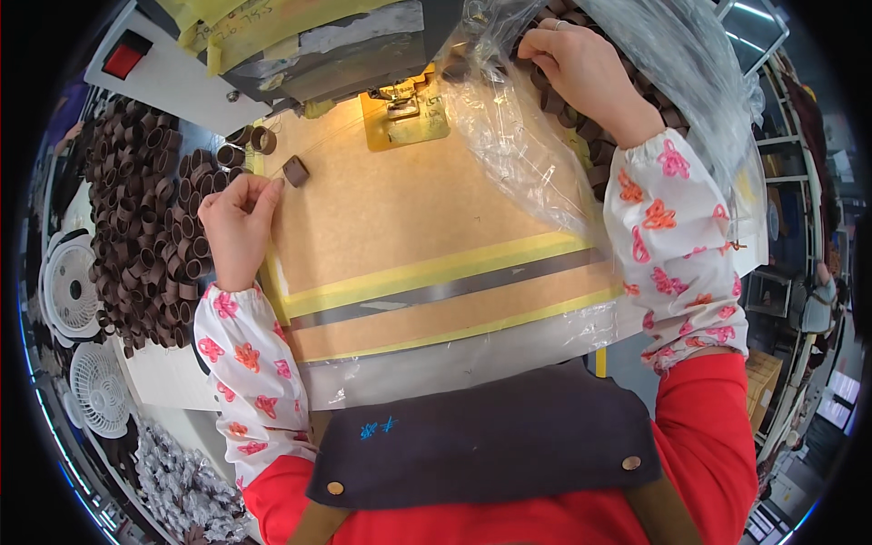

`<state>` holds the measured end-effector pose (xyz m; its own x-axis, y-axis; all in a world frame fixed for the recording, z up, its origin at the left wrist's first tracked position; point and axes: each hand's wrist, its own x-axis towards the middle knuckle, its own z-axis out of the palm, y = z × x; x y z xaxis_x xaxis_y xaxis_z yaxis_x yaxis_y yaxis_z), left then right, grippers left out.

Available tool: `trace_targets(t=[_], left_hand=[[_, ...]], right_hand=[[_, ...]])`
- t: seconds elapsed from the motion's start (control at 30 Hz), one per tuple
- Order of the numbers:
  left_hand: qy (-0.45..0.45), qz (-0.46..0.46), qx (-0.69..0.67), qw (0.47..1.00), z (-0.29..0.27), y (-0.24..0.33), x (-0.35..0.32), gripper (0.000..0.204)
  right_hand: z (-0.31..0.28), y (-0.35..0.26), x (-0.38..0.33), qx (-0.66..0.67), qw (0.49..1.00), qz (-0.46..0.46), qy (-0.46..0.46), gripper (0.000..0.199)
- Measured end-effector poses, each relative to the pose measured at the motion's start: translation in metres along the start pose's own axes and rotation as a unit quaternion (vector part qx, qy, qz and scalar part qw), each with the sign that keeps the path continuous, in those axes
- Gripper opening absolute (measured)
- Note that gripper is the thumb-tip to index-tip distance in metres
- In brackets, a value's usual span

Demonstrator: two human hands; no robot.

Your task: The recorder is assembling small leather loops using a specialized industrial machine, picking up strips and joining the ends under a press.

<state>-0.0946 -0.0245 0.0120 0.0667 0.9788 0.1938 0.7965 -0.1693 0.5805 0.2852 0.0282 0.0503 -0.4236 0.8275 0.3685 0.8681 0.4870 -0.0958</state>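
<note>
My left hand (241,218) is by the left edge of the tan work board, its thumb and fingers pinched together; what is between them is too small to make out. Just past its fingertips, a small dark brown loop of band material (295,171) appears on the board, seemingly apart from the hand. My right hand (586,73), wearing a ring, reaches over a pile of similar brown loops (649,91) at the upper right. Its fingertips close on a brown loop at the pile's edge, partly hidden. Beyond the board's middle is the sewing machine's presser foot (401,107) on a lit metal plate.
A large heap of brown loops (145,227) covers the left side. Clear plastic sheeting (518,136) drapes beside the machine and the right pile. The machine head (318,45) overhangs the top. White fans (98,386) and shelving (790,209) stand farther out.
</note>
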Motion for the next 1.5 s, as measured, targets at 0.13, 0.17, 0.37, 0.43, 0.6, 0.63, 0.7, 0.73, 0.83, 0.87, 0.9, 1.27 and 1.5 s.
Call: trace_targets(t=[0.13, 0.17, 0.37, 0.43, 0.6, 0.63, 0.7, 0.73, 0.83, 0.87, 0.9, 1.27, 1.5], left_hand=[[0.117, 0.166, 0.07, 0.977, -0.001, 0.023, 0.014, 0.013], [0.123, 0.208, 0.08, 0.967, 0.007, 0.035, 0.018, 0.014], [0.044, 0.213, 0.02, 0.976, 0.08, 0.075, 0.015, 0.031], [0.064, 0.205, 0.026, 0.976, 0.09, 0.074, 0.024, 0.028], [0.072, 0.15, 0.026, 0.986, 0.099, 0.068, 0.035, 0.02], [0.069, 0.145, -0.002, 0.987, 0.097, 0.067, 0.036, 0.019], [0.041, 0.109, -0.065, 0.991, 0.087, 0.07, 0.034, 0.018], [0.025, 0.098, -0.06, 0.993, 0.084, 0.072, 0.033, 0.019], [0.021, 0.106, -0.033, 0.994, 0.085, 0.07, 0.033, 0.02], [0.05, 0.132, -0.017, 0.99, 0.091, 0.065, 0.035, 0.02], [0.084, 0.158, 0.003, 0.984, 0.092, 0.06, 0.037, 0.021], [-0.051, 0.077, -0.237, 0.967, 0.081, 0.065, 0.036, 0.025], [-0.044, 0.085, -0.2, 0.975, 0.089, 0.065, 0.041, 0.028]], right_hand=[[0.01, 0.014, 0.003, -0.042, 0.995, -0.048, -0.083, 0.01], [0.008, 0.015, 0.004, -0.059, 0.992, -0.042, -0.101, 0.01], [0.006, 0.022, 0.003, -0.09, 0.987, -0.065, -0.115, 0.007], [0.008, 0.023, 0.008, -0.07, 0.988, -0.089, -0.107, 0.005], [0.006, 0.026, 0.007, -0.05, 0.993, -0.079, -0.075, 0.009], [-0.002, 0.022, 0.007, -0.022, 0.996, -0.057, -0.064, 0.009], [-0.013, -0.003, 0.011, 0.056, 0.998, -0.012, -0.037, 0.011], [-0.008, -0.02, 0.008, 0.135, 0.991, 0.019, 0.003, 0.007], [0.024, -0.065, -0.004, 0.293, 0.952, 0.078, 0.044, 0.011], [0.033, -0.076, -0.006, 0.315, 0.943, 0.096, 0.037, 0.011], [0.039, -0.085, -0.005, 0.326, 0.936, 0.131, 0.003, 0.014], [0.067, -0.096, -0.006, 0.444, 0.878, 0.171, 0.042, 0.02], [0.074, -0.098, -0.007, 0.348, 0.931, 0.065, 0.094, 0.012]])
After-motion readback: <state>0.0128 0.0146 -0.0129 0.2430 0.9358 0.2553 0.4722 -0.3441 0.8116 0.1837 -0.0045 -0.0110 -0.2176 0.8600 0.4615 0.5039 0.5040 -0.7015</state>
